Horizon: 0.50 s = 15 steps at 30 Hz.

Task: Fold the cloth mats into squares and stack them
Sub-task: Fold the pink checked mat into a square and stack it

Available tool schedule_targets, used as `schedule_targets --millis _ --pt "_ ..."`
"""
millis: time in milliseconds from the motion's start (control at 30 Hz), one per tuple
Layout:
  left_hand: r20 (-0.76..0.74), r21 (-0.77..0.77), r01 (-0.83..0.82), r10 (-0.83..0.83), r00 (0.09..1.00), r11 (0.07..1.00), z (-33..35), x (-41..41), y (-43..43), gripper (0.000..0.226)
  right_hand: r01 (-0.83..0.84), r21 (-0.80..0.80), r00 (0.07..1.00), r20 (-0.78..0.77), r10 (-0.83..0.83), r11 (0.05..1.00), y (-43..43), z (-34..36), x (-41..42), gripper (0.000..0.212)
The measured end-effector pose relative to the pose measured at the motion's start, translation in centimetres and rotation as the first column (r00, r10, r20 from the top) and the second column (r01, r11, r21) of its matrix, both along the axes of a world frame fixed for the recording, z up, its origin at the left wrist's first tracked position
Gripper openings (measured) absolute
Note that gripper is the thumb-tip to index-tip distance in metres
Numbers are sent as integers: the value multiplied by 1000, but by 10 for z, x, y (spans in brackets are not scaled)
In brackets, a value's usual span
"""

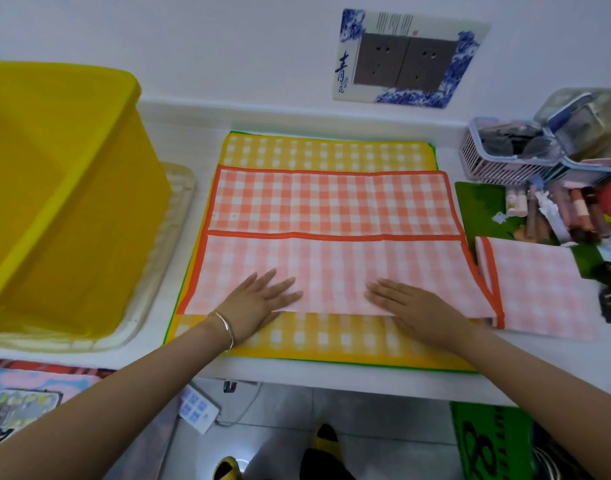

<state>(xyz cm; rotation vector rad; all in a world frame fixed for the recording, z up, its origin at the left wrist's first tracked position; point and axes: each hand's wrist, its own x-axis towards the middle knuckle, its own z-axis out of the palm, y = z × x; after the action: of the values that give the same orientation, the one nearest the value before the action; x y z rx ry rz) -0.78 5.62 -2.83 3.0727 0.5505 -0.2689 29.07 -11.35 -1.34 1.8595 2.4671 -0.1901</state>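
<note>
An orange checked cloth mat (332, 202) lies on the white table, its near half folded up so the paler underside (332, 258) faces up. My left hand (259, 301) and my right hand (411, 304) press flat, fingers spread, on the near fold edge. Under it lies a yellow checked mat (318, 150) with a green border, showing at the far and near sides. A folded pink-orange mat (536, 289) lies to the right of my right hand.
A big yellow plastic tub (54, 188) stands on a clear tray at the left. At the right sit a white basket (505, 154) and cosmetics on a green pad (477, 209). A wall socket panel (406, 60) is behind. A power strip (196, 408) hangs below the table edge.
</note>
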Motion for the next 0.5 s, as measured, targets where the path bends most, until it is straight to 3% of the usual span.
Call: schedule_targets --millis 67,133,200,300,400,500 --pt "66 -77 -9 14 998 997 14 4 4 52 100 -106 984 -135 -114 989 3 6 -1 49" --pt "64 -252 -85 105 992 964 26 9 6 68 193 -238 951 -192 -241 952 7 15 0 42" --pt "-114 -467 -288 266 957 836 41 14 11 61 272 -383 889 -251 -383 883 17 27 3 36" --pt "-212 -604 -423 376 902 675 62 22 26 55 266 -553 833 -280 -477 790 35 53 9 40" --pt "-382 -579 -534 373 845 616 89 30 37 52 175 -763 806 -253 -536 623 47 83 13 32" --pt "-561 -490 -581 275 781 650 119 34 54 33 29 -899 763 -262 -590 437 56 102 16 24"
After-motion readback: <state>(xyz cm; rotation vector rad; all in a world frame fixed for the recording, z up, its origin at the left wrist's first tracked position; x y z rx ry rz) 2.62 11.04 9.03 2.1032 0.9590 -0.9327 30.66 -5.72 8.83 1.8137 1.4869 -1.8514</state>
